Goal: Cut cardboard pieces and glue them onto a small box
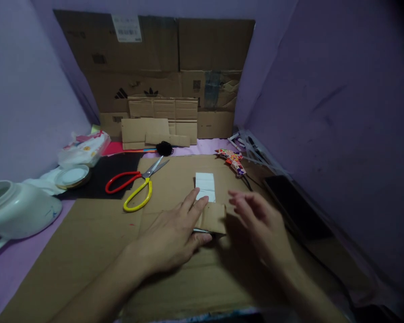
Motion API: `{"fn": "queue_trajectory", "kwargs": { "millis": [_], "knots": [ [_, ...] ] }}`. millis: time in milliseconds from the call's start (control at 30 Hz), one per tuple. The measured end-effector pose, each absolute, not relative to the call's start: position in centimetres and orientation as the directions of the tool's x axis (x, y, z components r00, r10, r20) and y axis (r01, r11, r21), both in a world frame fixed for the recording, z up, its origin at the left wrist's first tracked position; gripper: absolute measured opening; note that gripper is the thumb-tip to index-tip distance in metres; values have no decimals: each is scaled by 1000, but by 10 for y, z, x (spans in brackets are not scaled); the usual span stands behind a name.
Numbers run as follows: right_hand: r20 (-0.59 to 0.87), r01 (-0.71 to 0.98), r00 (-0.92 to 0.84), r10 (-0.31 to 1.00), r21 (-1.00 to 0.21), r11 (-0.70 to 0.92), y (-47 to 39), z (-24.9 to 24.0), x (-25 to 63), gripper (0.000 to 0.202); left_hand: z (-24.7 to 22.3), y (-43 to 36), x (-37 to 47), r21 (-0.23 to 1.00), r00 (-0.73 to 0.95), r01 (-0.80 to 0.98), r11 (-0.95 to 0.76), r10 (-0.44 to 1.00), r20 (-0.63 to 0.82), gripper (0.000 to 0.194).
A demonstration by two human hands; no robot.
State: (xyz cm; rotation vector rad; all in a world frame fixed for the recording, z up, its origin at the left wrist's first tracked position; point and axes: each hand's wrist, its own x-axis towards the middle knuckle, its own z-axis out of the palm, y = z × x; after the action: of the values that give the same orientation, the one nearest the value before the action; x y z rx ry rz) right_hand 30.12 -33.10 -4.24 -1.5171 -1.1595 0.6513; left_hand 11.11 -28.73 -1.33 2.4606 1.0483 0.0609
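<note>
My left hand [175, 231] lies over a small folded piece of cardboard [213, 217], its thumb along the near edge and its fingertips at the far edge. A white strip [205, 183] sticks out from beyond that piece, with my fingertips touching its near part. Just to the right, my right hand [259, 220] hovers with half-bent fingers, slightly blurred, and nothing shows in it. Both pieces are on a large flat cardboard sheet [175, 287]. My left hand hides part of the small piece.
Scissors [143, 177] with red and yellow handles lie open at left. A patterned glue gun [232, 160] and a dark flat device [298, 206] are at right. Black yarn [164, 148] sits at the back. A white ceramic pot [27, 211] lies tilted at far left.
</note>
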Motion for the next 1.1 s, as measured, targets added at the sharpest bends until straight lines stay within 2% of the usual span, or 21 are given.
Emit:
{"fn": "queue_trajectory", "kwargs": {
  "millis": [67,167,300,433,633,767,833,933,1000,1100],
  "knots": [
    [108,415,417,903,-906,-83,-295,-36,313,31,-12,-287,110,424,713,670,-610,688,-138,65],
    [52,428,373,926,-896,-122,-241,-40,319,23,-11,-286,109,416,710,677,-607,688,-152,65],
    [-14,350,268,963,-930,-111,-211,-53,310,14,-10,-286,110,414,706,684,-601,688,-167,62],
    [-37,242,148,988,-968,-73,-234,-58,305,12,-9,-286,111,416,701,687,-595,694,-163,63],
    [-1,136,54,999,-991,-8,-279,-47,311,36,-6,-287,116,401,680,713,-576,707,-193,67],
    [48,106,-28,998,-993,50,-304,-42,307,45,-7,-289,116,379,672,724,-576,714,-198,69],
    [95,119,-44,994,-988,100,-315,-46,300,59,-10,-290,116,387,677,717,-580,712,-185,69],
    [150,174,35,988,-974,142,-327,-55,287,83,-18,-291,117,453,688,685,-570,711,-146,70],
    [163,174,56,985,-973,152,-330,-58,282,87,-24,-291,117,516,695,649,-559,712,-104,73],
    [172,132,-44,984,-975,177,-328,-57,284,93,-32,-290,117,604,690,598,-527,722,-52,81]
  ]
}}
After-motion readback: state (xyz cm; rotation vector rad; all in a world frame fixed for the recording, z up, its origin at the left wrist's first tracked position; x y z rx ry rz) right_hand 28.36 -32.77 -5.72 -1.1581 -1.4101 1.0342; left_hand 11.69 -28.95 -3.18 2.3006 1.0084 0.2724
